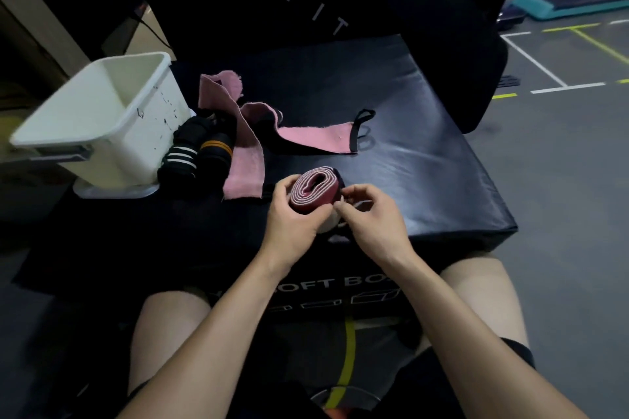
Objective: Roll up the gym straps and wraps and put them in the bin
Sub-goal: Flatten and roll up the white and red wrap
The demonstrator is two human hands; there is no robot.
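We hold one pink wrap [315,192], wound into a coil, well in front of the white bin [102,119]: our left hand [292,219] curls around it and our right hand [369,214] pinches its loose tail. It is nearly rolled, we judge. Two unrolled pink wraps [245,160] and dark wraps [194,153] lie just beside the bin, so most work remains
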